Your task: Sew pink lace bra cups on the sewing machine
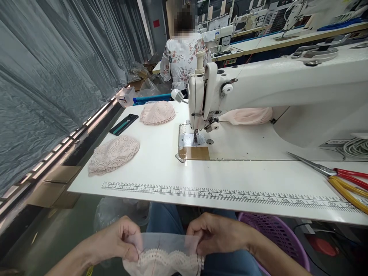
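Below the table's front edge, over my lap, both hands pinch a sheer pink lace-trimmed fabric piece [163, 255]. My left hand [120, 239] grips its left end with fingers closed. My right hand [214, 234] grips its right end the same way. The fabric is stretched between them, its scalloped lace border along the lower side. Straight ahead on the white table [161, 168] stands the white sewing machine [258, 92], its needle plate [192, 143] bare.
Two pink lace piles lie on the table, one near left [113, 154], one farther back [157, 113]; more pink fabric [248, 115] sits behind the machine arm. A phone [124, 124], scissors [330, 172], a printed ruler strip [230, 196], a purple basket [276, 234]. A person [184, 57] sits ahead.
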Available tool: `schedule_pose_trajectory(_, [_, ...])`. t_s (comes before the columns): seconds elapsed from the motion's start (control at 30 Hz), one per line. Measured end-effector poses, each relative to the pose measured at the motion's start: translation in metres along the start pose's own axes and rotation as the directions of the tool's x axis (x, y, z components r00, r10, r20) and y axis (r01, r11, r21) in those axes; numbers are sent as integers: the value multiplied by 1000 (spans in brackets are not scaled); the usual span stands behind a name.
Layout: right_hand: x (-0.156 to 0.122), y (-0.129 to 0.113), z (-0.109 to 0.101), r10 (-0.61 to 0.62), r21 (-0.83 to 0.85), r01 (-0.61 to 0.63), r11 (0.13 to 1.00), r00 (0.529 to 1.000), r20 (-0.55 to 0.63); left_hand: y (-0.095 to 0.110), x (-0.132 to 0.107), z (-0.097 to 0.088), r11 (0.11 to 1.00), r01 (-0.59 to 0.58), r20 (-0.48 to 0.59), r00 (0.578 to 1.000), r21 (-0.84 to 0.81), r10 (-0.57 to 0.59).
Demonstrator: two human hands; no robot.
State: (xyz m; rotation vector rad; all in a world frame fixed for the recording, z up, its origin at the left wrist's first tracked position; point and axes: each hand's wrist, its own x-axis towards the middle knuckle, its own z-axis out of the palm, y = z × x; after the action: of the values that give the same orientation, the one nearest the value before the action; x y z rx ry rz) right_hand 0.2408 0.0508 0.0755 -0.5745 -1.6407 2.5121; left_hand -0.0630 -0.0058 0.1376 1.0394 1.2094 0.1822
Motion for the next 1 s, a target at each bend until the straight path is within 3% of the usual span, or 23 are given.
schedule_pose_trajectory(0.2, [2,3,2,6,47,-7,999,1000,15,-2,-2,0,1000,3,-23,1000,3,-2])
schedule_pose_trajectory(0.43, [13,0,9,32,58,-24,998,988,-149,-4,-7,-2,1000,3,-39,999,25,-2])
schedule_pose_trajectory(0.73, [7,-17,14,17,-47,-23,999,991,-130,-1,-13,-2,997,40,-43,998,71,-37])
schedule_pose_trajectory(1.0, [6,-17,14,-56,-167,36,985,991,-120,4,-12,2,996,50,-62,997,74,-45])
